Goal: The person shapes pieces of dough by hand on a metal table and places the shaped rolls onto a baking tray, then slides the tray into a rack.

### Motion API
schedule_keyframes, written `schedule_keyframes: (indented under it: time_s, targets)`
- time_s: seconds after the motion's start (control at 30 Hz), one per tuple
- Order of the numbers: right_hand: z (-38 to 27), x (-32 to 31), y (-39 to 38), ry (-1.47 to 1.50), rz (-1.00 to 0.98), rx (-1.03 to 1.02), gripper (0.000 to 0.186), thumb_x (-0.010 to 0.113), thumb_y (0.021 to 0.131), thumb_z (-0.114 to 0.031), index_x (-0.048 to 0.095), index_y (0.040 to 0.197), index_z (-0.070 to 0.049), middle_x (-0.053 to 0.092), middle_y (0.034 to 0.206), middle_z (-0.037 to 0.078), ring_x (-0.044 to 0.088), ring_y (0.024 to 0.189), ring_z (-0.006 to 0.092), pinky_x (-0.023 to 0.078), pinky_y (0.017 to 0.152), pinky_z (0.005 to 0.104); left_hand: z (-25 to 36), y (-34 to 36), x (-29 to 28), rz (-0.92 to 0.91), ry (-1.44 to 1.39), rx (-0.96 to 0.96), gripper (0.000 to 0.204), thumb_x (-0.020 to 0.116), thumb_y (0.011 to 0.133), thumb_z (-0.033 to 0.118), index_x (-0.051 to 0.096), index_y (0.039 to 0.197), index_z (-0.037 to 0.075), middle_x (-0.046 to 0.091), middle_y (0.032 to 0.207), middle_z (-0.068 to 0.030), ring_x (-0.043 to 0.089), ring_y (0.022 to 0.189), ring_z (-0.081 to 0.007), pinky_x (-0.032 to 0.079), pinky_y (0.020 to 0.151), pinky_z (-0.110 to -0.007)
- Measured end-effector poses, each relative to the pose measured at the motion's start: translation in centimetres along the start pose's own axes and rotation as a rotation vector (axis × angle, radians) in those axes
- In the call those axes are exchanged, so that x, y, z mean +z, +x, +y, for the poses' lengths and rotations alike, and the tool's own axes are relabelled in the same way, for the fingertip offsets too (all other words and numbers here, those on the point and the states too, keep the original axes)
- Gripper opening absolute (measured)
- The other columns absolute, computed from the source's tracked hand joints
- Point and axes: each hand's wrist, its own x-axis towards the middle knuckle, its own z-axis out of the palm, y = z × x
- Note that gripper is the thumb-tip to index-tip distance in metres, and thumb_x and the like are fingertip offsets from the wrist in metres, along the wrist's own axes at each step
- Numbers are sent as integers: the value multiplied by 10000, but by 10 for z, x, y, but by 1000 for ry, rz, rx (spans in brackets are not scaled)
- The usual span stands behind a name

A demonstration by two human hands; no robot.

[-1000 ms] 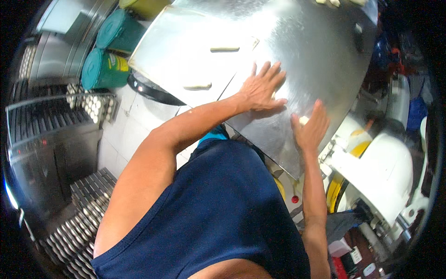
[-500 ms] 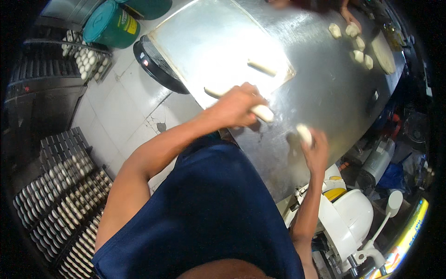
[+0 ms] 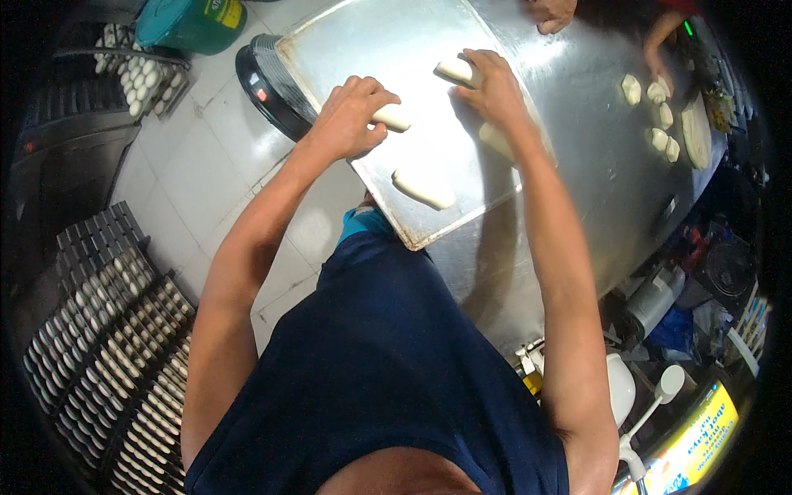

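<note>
My left hand (image 3: 353, 115) has its fingers curled round a pale dough roll (image 3: 393, 117) at the left part of a metal tray (image 3: 338, 41). Farther right on that tray, my right hand (image 3: 495, 97) grips another dough roll (image 3: 454, 69). A third roll (image 3: 422, 188) lies near the tray's lower edge, and a fourth (image 3: 493, 139) is partly hidden beneath my right hand and forearm. The tray rests on a steel table (image 3: 582, 206), its left side reaching past the table's edge.
A co-worker's hands (image 3: 551, 15) (image 3: 658, 70) are at the table's far side, near several dough lumps (image 3: 631, 89) and a long dough slab (image 3: 695, 136). Left are a teal bucket (image 3: 183, 29), a black round object (image 3: 268, 95) and racks of white oval pieces (image 3: 124, 346). A white machine (image 3: 619, 388) stands lower right.
My hands were spread on the bare steel, then each lifted a dough roll. Both have moved up onto the tray with those rolls, the right one travelling farthest.
</note>
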Motion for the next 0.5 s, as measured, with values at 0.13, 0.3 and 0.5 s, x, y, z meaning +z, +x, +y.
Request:
schedule_keyframes:
  time_s: [0.13, 0.3, 0.5]
  targets:
    - [-5, -3, -1, 29, 6, 20, 406, 803, 802, -172, 725, 1186, -65, 670, 1181, 158, 600, 1142, 370, 491, 1015, 445, 0, -1, -7, -23, 2, -18, 458, 693, 769, 85, 701, 1222, 151, 620, 1143, -87, 547, 1117, -321, 464, 971, -420]
    - [3, 3, 4, 47, 36, 87, 341, 745, 821, -119, 744, 1160, -79, 690, 1117, 154, 599, 1134, 363, 477, 1026, 445, 11, 10, -14, -82, -22, -20, 459, 677, 773, 70, 700, 1229, 118, 620, 1156, -133, 548, 1107, -343, 461, 977, -434]
    - [15, -32, -30, 251, 80, 33, 684, 829, 778, -239, 597, 1391, -44, 610, 1346, 212, 536, 1285, 396, 442, 1102, 460, 29, 17, -30, -57, 105, -20, 790, 884, 667, 166, 581, 1390, 66, 540, 1451, -197, 460, 1386, -397, 382, 1155, -495]
